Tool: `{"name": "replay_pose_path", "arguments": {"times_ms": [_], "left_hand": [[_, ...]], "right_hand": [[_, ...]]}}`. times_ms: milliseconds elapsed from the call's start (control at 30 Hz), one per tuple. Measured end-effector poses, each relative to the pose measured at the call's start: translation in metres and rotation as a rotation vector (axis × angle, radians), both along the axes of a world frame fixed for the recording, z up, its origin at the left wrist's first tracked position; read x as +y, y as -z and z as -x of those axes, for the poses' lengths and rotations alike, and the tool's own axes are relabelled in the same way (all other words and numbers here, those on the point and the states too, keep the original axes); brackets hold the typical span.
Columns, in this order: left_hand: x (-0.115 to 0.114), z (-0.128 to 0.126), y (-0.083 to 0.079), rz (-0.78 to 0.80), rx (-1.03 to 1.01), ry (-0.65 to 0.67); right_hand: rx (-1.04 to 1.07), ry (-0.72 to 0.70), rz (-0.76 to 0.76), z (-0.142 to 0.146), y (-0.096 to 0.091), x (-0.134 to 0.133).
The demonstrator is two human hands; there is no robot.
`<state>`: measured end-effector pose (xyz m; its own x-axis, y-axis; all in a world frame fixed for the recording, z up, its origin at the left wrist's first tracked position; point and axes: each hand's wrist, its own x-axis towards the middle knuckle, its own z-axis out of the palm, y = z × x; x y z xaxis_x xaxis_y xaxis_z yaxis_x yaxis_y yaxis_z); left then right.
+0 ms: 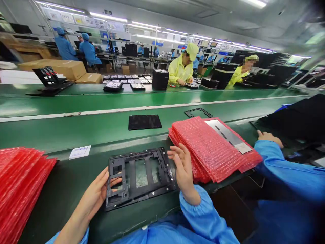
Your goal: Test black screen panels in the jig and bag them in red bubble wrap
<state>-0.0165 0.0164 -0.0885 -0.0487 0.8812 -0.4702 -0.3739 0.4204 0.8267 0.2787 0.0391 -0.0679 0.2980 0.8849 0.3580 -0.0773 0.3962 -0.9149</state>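
I have the left fingers (101, 181) clenched on the near edge of a black frame (146, 191) lying on the bench (63, 193). The right fingers (181, 162) are spread open just beside its other edge, by a stack of red bubble bags (213, 152).

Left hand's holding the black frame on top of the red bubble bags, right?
No. The head view shows the black frame, held by the left hand, lying on the green bench beside the red bubble bags, not on top of them.
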Motion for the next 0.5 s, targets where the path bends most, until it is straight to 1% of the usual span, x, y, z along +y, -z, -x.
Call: {"name": "replay_pose_path", "arguments": {"times_ms": [67, 100, 133, 200, 267, 300, 333, 400, 500], "left_hand": [[0.004, -0.003, 0.009, -0.005, 0.081, 0.063], [0.006, -0.002, 0.014, -0.022, 0.173, 0.096], [0.009, 0.001, 0.018, -0.057, 0.310, 0.137], [0.014, 0.007, 0.024, -0.165, 0.702, 0.231], [0.016, 0.011, 0.025, -0.265, 1.125, 0.300], [0.016, 0.012, 0.024, -0.302, 1.286, 0.319], [0.015, 0.011, 0.022, -0.336, 1.395, 0.339], [0.012, 0.005, 0.016, -0.433, 1.483, 0.404], [0.008, -0.011, 0.012, -0.652, 1.554, 0.563]], "right_hand": [[-0.090, 0.034, 0.021, -0.017, 0.007, -0.028], [-0.122, 0.048, 0.036, -0.025, 0.011, -0.038], [-0.153, 0.054, 0.056, -0.032, 0.016, -0.046], [-0.206, 0.056, 0.096, -0.042, 0.026, -0.057], [-0.270, 0.046, 0.133, -0.047, 0.038, -0.064], [-0.310, 0.042, 0.150, -0.049, 0.044, -0.066], [-0.360, 0.044, 0.166, -0.050, 0.049, -0.067], [-0.486, 0.076, 0.195, -0.054, 0.061, -0.068], [-0.665, 0.161, 0.222, -0.062, 0.076, -0.065]]}}
